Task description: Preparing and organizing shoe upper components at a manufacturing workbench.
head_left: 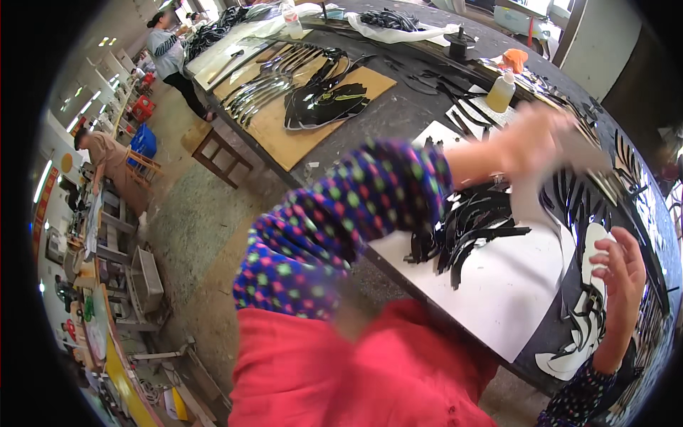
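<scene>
My left hand (530, 144), at the end of a dotted blue sleeve, is raised over the worktable and smeared by motion, so its fingers cannot be read. A blurred pale strip (585, 151) shows right beside it, and a curved white piece (528, 203) runs down just below. I cannot tell whether the hand grips either. My right hand (622, 279) is lifted at the right with its fingers apart and slightly bent, holding nothing visible. Near it lie white cutouts with black curved strips (585, 324). Under my left forearm, glossy black strips (462, 228) are heaped on a white sheet (509, 302).
A brown board (284, 146) with black strips and a black glossy panel (324, 105) lies farther left. A bottle of yellowish liquid (500, 92), an orange cloth (514, 60) and a black weight (459, 45) stand at the back. A wooden stool (213, 149) is beside the table; other people work beyond.
</scene>
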Motion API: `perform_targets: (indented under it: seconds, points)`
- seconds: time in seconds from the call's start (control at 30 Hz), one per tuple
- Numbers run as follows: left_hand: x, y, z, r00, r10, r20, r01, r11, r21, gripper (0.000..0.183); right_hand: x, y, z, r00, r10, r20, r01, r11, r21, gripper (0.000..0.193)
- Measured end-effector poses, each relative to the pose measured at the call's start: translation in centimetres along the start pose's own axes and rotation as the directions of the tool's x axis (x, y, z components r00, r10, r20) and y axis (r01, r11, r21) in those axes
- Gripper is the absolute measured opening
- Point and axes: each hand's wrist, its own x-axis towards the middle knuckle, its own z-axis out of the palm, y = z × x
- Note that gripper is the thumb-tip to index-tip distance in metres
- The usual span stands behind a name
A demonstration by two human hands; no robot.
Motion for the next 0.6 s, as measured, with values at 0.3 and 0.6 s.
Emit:
perform_targets:
  seconds: [0.3,0.6]
  points:
    - [3.8,-10.7,-29.1,0.945,0.178,-0.273,-0.098,0.955,0.281,0.031,1.0,6.2,-1.3,0.974,0.226,-0.012,-0.225,0.972,0.06,0.032]
    - [-19.0,-24.5,-32.1,0.875,-0.475,-0.094,0.355,0.496,0.793,0.037,-0.6,10.8,-1.1,0.895,0.43,-0.121,-0.419,0.902,0.102,0.024]
